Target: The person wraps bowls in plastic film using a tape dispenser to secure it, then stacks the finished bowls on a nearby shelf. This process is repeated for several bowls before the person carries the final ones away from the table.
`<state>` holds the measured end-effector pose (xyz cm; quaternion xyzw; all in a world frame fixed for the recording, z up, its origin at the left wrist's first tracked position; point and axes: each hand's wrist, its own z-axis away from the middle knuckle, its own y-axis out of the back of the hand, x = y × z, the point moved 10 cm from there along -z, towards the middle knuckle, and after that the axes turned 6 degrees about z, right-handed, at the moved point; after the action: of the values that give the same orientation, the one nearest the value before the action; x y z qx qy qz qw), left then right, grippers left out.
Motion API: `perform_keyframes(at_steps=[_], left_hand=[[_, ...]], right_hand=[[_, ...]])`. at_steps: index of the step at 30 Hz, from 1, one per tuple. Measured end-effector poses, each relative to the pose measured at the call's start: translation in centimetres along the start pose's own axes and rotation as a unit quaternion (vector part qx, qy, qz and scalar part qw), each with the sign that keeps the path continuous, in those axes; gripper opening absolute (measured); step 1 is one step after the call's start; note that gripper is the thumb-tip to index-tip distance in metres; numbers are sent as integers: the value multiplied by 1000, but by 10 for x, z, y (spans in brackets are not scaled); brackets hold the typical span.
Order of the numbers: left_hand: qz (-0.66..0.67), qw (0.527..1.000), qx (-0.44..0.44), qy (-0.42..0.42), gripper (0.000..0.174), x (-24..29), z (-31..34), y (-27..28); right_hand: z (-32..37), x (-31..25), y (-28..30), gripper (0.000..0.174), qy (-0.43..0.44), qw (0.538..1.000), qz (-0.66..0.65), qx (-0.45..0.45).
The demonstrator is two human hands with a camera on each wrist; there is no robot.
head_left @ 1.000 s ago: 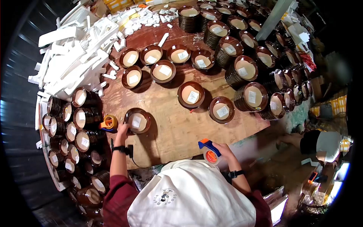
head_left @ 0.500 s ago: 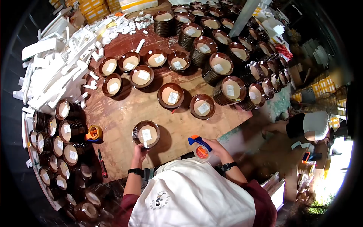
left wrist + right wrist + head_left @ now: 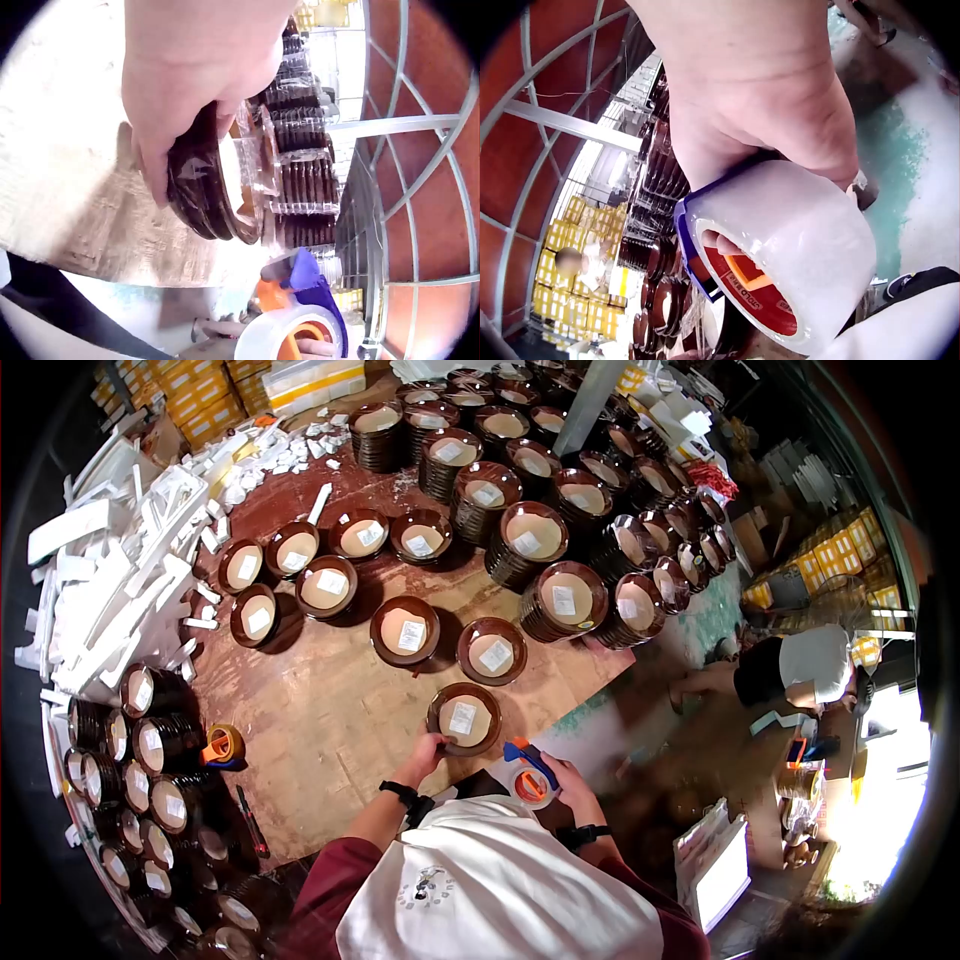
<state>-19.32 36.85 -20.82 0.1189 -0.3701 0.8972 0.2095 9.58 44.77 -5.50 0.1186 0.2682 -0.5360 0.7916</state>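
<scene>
My left hand [image 3: 429,751] grips the near left rim of a brown bowl stack [image 3: 464,719] with a white label on top, close to the table's front edge. In the left wrist view the fingers of that hand [image 3: 202,75] curl round the stacked rims [image 3: 202,176], which have clear film on them. My right hand [image 3: 572,784] holds a blue and orange tape dispenser [image 3: 530,772] just right of the bowls, apart from them. A wide clear tape roll [image 3: 802,232] fills the right wrist view, below the right hand [image 3: 757,97].
Labelled bowl stacks [image 3: 404,631] stand across the wooden table [image 3: 300,750], with more at the back right and left edge. A second tape dispenser [image 3: 222,746] and a red cutter [image 3: 252,822] lie left. White foam scraps [image 3: 120,580] pile up behind. Another person [image 3: 790,668] is at right.
The bowls in my left hand have moved right across the table, towards the tape dispenser in my right hand. The head view has shifted right.
</scene>
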Motion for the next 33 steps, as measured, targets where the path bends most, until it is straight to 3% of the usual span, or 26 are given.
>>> perform_keyframes(at_steps=[3,6,9,10,16,24,28,29,31,32,33], left_hand=[[-1,1000,9,-2,62,-5,1,6],[-97,993,61,12,34,11,25,-4],[-225,973,52,21,61,40,42,-8],[-259,964,67,-9,64,53,49,-6],[-265,963,37,-29,58,94,91,-4],[-272,961,46,-11,60,75,90,-31],[-201,979,17,-16,62,47,59,-40],[-177,984,9,-16,63,41,48,-34],[-173,985,-7,-2,58,41,46,-34],[-177,984,4,0,57,40,46,-29],[-181,983,15,2,56,39,44,-28]], right_hand=[[-5,9,20,48,20,999,10,24],[-5,-3,8,48,27,999,39,16],[-10,-23,-18,47,41,996,75,-35],[-13,-27,-23,47,37,994,88,-47],[-18,-52,-50,43,42,989,120,-74],[-5,-60,-48,37,104,986,109,-74],[20,-99,-24,44,291,938,138,128],[21,-107,-17,47,346,899,198,180],[11,-119,-11,55,362,844,285,276],[7,-120,-8,61,273,859,327,284],[-4,-124,-4,61,318,819,361,314]])
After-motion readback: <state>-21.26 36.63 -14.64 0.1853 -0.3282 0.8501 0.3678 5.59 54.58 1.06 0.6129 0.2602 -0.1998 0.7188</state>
